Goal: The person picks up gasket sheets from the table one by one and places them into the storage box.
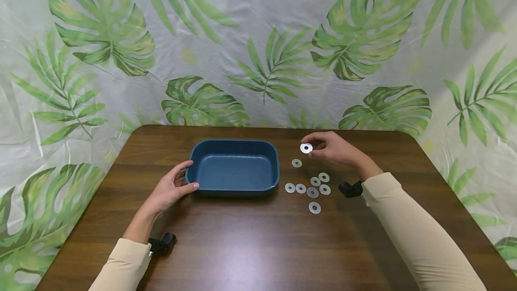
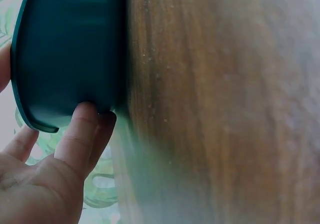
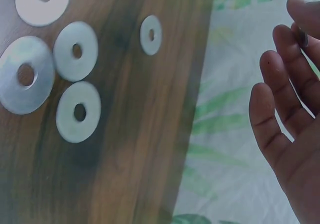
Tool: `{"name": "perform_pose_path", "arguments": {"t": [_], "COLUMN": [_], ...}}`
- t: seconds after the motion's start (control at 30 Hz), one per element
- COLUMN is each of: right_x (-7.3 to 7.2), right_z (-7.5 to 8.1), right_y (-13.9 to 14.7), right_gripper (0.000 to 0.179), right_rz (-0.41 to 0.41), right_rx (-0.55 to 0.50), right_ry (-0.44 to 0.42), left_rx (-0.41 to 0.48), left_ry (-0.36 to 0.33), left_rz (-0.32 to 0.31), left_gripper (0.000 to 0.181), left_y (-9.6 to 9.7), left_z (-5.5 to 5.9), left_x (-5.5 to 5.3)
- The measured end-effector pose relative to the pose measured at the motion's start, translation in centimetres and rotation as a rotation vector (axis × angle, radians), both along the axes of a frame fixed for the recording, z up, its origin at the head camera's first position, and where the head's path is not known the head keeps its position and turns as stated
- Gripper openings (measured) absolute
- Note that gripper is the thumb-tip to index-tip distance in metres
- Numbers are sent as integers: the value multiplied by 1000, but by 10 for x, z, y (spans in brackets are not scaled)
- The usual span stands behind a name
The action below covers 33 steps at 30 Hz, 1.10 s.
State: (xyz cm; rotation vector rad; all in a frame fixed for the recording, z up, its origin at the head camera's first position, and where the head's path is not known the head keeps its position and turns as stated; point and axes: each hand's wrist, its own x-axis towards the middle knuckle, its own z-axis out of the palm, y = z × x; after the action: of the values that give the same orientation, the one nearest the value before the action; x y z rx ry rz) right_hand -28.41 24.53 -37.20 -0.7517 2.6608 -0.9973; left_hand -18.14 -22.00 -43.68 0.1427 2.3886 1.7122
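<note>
In the head view my left hand (image 1: 168, 191) holds the left end of a dark blue plastic basin (image 1: 234, 191). From the left wrist, the fingertips (image 2: 84, 115) press against the outer wall of the basin (image 2: 70, 48), and one digit reaches the rim. My right hand (image 1: 333, 148) pinches a silver flat washer (image 1: 303, 150) between thumb and finger, above the table right of the basin. The right wrist view shows the other fingers of the right hand (image 3: 295, 119) spread loosely; only a sliver of the washer shows there. Several washers (image 1: 313, 192) lie flat on the table below that hand.
One washer (image 1: 296, 163) lies apart from the cluster, and another washer (image 1: 314, 208) lies nearer the front. Brown wood grain covers the table (image 1: 242, 246). Behind its far edge hangs a leaf-patterned cloth (image 1: 274, 57). Each wrist wears a black camera mount (image 1: 350, 189).
</note>
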Motion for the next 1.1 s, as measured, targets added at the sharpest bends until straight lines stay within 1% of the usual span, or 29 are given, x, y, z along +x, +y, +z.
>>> {"name": "perform_pose_path", "arguments": {"t": [0.13, 0.23, 0.37, 0.5, 0.6, 0.83, 0.97, 1.1], "right_x": [-2, -4, -9, -13, -16, -21, -21, -19], "right_z": [6, 11, 19, 22, 20, 6, -2, -8], "right_y": [-8, -16, -30, -48, -63, -103, -121, -130], "right_gripper": [37, 37, 38, 39, 40, 39, 38, 38], "right_rz": [-8, -7, 11, 28, 48, 118, 134, 136], "right_rx": [-13, -14, -7, -34, -65, -123, -130, -140], "right_ry": [-41, -53, -27, -29, -44, -59, -74, -89], "left_rx": [31, 47, 50, 46, 50, 35, 30, 19], "left_ry": [4, 6, 1, -8, -12, -11, -11, -12], "left_rz": [9, 15, 16, 16, 16, 27, 21, 15], "left_gripper": [76, 75, 75, 75, 76, 76, 75, 76], "left_y": [0, 1, 1, 1, 0, -1, 0, 0], "left_z": [-1, -2, -3, -3, -2, -2, -2, -3], "left_x": [0, 0, 0, 0, 1, 2, 2, 1]}}
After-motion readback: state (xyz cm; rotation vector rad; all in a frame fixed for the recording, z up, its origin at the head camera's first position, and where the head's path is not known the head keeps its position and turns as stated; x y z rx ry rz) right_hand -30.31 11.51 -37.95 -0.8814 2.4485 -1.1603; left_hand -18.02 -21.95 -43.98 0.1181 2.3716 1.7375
